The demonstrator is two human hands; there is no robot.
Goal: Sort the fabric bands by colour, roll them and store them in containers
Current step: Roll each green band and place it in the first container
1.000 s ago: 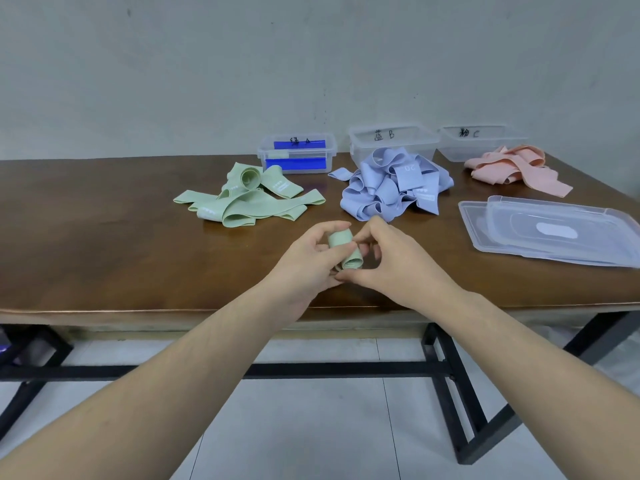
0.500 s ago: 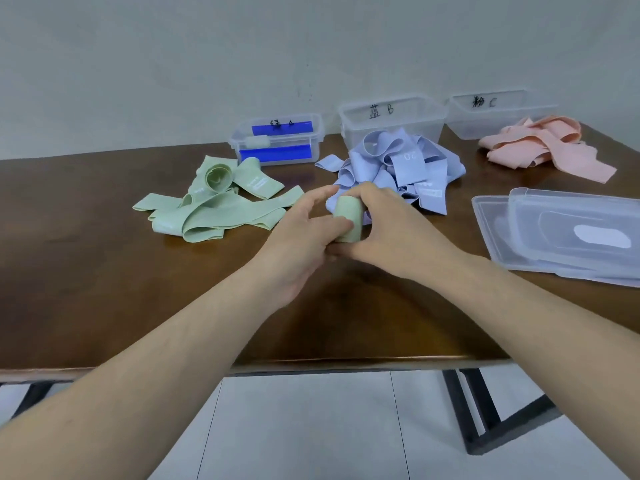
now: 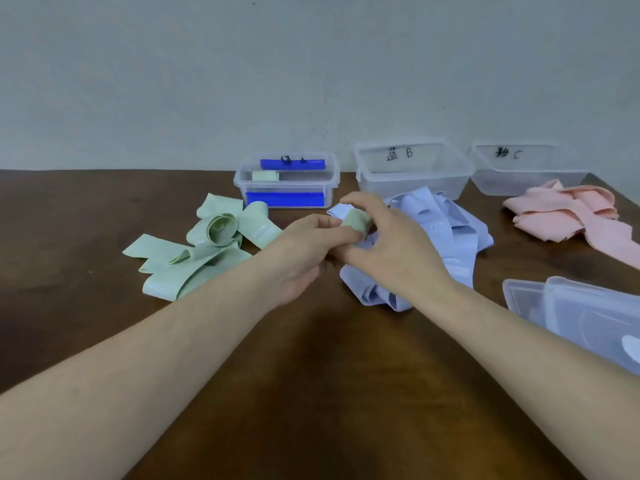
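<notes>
Green roll [image 3: 354,224] half hidden between both hands

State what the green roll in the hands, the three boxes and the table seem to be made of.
Green roll: soft matte fabric, probably stretchy; it curls tightly. Boxes: clear, slightly cloudy plastic; the wall shows through. Table: dark brown wood or veneer, glossy, with soft reflections.

Left hand [image 3: 300,252] and right hand [image 3: 388,244] meet, fingers curled.
</notes>
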